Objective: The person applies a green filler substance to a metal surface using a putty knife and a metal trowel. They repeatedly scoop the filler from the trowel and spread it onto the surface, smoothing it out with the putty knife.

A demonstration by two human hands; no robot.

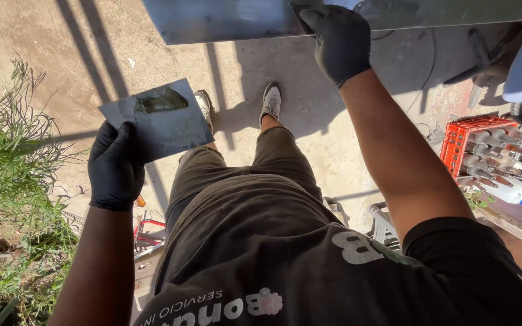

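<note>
Head view: grey board (164, 124) in left fingers (122, 142).

Both hands are covered by black gloves, while the forearms are left bare. The left hand (116, 163) is held out low at the left side, its fingers and thumb closed in a pinch, the arm extended nearly straight from the shoulder. The right hand (338, 41) is raised higher and farther forward, its fingers curled downward in a grip, the wrist slightly bent. The right arm is stretched diagonally upward, and a short black sleeve is seen at the shoulder.
</note>
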